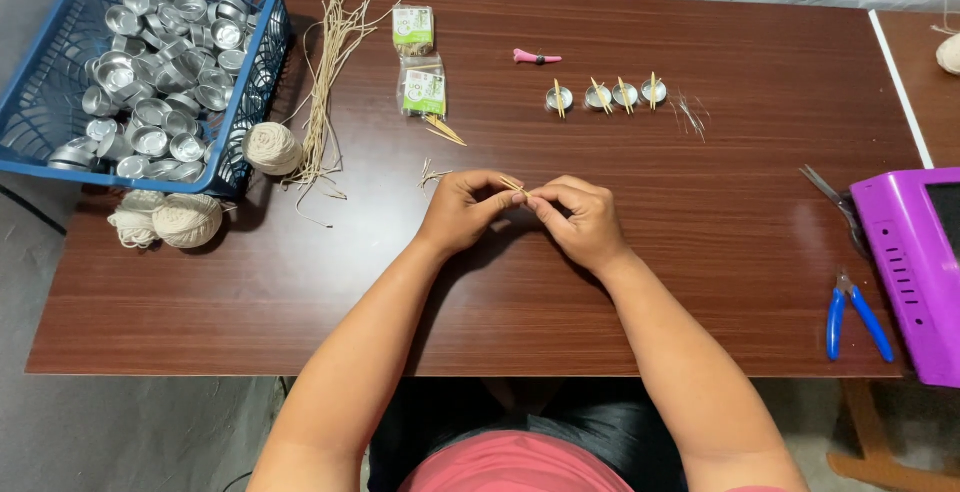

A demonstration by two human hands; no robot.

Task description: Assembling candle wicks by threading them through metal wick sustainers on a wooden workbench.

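Fingers [503, 188] of both hands pinched together on a thin pale stick [514, 187], held just above the brown counter [300, 282] near its middle. Left hand [465, 210] curled, thumb and forefinger clamped on the stick's left end; right hand [578, 220] closed the same way on the other end, knuckles almost touching the left. Just beside the left hand, a small tuft of loose pale fibres [432, 176] on the wood. Farther up, two small clear packets with green labels [420, 62], a few sticks poking out of the nearer one. Right of those, a pink clip [535, 56], then a row of four small metal cups [605, 96], each with a stick laid across its rim. Near the cups, a scatter of thin wires [690, 112]. Up the left side, a long bundle of pale cord strands [328, 77], a ball of cream twine [272, 147] at its foot, and two more twine balls [170, 219] by the counter's edge. Top left corner: blue plastic basket [50, 157] heaped with empty metal cups. At the right edge, scissors [835, 202], blue-handled pliers [855, 314] and a purple machine [910, 272], well apart from the hands.
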